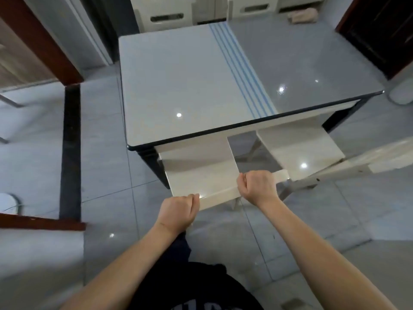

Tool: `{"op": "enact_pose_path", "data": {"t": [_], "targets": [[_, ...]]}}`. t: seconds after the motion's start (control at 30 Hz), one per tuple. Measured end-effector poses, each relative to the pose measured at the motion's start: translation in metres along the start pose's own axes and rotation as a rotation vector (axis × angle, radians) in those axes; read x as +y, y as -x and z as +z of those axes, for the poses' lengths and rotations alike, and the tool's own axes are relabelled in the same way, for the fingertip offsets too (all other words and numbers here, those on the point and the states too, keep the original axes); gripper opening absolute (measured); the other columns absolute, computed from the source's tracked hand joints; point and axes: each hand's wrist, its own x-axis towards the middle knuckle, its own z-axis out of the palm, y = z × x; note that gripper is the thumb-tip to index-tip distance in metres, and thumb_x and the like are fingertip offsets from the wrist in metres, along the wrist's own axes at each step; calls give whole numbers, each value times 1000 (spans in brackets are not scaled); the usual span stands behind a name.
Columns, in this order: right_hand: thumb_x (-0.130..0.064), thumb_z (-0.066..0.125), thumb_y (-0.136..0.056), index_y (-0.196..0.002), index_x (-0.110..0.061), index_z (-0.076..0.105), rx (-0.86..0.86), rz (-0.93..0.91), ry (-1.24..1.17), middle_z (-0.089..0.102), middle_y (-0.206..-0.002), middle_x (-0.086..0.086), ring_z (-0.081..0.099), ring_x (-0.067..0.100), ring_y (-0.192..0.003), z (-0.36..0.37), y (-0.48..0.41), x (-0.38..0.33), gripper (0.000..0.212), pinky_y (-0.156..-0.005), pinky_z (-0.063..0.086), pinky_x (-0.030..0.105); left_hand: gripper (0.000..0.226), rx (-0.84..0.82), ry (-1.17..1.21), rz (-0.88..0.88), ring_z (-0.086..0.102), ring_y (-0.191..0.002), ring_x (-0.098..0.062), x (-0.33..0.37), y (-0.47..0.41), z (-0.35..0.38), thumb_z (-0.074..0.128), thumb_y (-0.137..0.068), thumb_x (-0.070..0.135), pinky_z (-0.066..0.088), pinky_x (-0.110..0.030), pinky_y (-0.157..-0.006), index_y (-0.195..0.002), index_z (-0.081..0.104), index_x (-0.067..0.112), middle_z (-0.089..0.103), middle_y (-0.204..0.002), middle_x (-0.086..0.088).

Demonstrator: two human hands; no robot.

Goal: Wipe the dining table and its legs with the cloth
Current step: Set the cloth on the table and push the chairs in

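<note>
One wide-angle head camera looks forward and steeply down at the table point(178, 77), which fills the upper middle. The left hand point(177, 210) and right hand point(259, 186) sit close, lower centre.

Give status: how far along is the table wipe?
Done: nothing visibly; the cloth lies untouched at the far end of the table. In hand: left hand and right hand grip the back of a chair at the near edge. Left: wiping the top and legs.

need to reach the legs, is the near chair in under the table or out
Partly in: the chair seat runs under the table edge; most of it sticks out.
</note>
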Motion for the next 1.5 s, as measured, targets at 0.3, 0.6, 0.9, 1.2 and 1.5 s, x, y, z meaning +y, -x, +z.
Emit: {"op": "enact_pose_path", "data": {"t": [0.3,0.6,0.9,1.2,1.5], "targets": [[-32,35,-82,-40,-6,54,-21,20,-58,51,-37,9,49,33,-34,13,-34,-1,53,-40,34,25,48,153,-31,24,41,-25,-26,-21,-35,-2,37,-88,27,24,-19,-32,-43,47,14,43,-32,-2],[-30,36,-83,-44,-12,51,-102,2,-46,55,-45,8,42,28,-43,16,-98,-2,46,-46,20,24,55,131,64,-27,49,-37,-29,-53,-97,-2,24,-92,36,36,-27,-41,-48,48,12,51,-41,-5],[-30,22,-77,-55,-11,55,-183,-7,27,53,-54,5,47,27,-53,29,-184,11,44,-48,17,25,47,143,33,-76,41,-31,-31,-67,-174,-13,31,-86,31,21,-23,-43,-43,36,12,44,-35,-8],[-28,24,-77,-52,-11,46,-145,8,-39,47,-51,5,39,26,-50,36,-217,6,38,-47,15,24,46,116,115,-49,41,-37,-32,-91,-211,-14,22,-89,36,32,-28,-43,-47,23,17,32,-38,-2],[-32,15,-74,-53,-10,51,-123,37,-54,50,-52,6,41,27,-51,40,-219,2,47,-47,16,24,49,66,135,-28,51,-46,-38,-97,-213,-14,16,-89,39,45,-36,-49,-51,33,14,52,-46,-14]]}}
